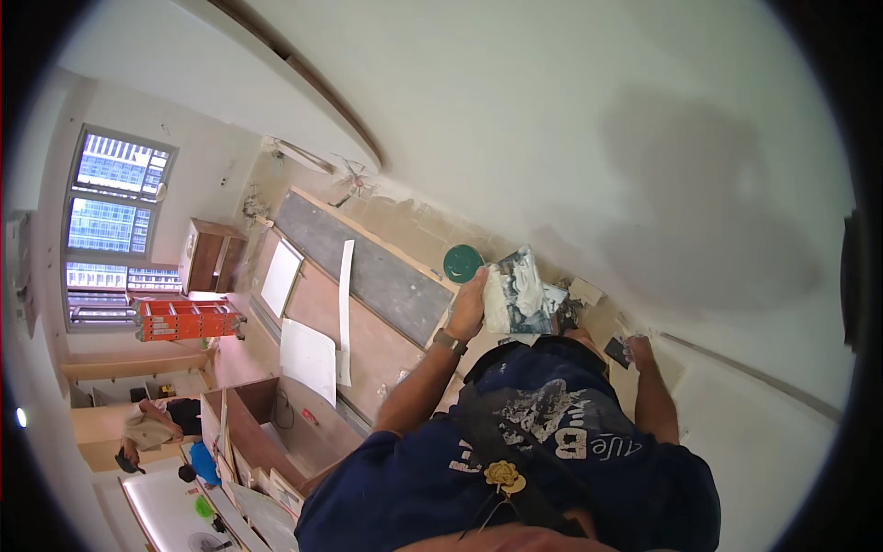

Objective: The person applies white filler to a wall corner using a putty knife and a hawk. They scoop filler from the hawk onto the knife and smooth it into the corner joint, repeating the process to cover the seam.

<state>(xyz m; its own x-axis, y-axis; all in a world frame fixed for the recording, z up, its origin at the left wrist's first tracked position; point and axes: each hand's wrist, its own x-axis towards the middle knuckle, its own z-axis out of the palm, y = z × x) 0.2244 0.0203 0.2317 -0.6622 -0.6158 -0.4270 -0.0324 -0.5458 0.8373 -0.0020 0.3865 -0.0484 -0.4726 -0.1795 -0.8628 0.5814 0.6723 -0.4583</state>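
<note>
My left hand (467,308) grips a square plastering board (538,313), smeared and heaped with thick white compound (517,283), held out before my body near the wall. A round green lidded or topped container (463,260) shows just beyond that hand, on the floor side. My right hand (638,351), out to the right beside the wall's base, is closed on a putty knife with a dark blade (617,352). My dark T-shirt fills the lower middle.
A white wall (690,166) rises at right. Grey and brown panels (349,267) and white sheets (307,359) lie leftward. An orange ladder (189,320), wooden cabinets (210,258) and an open box unit (258,409) stand left. Two other people (152,430) (200,465) are at lower left.
</note>
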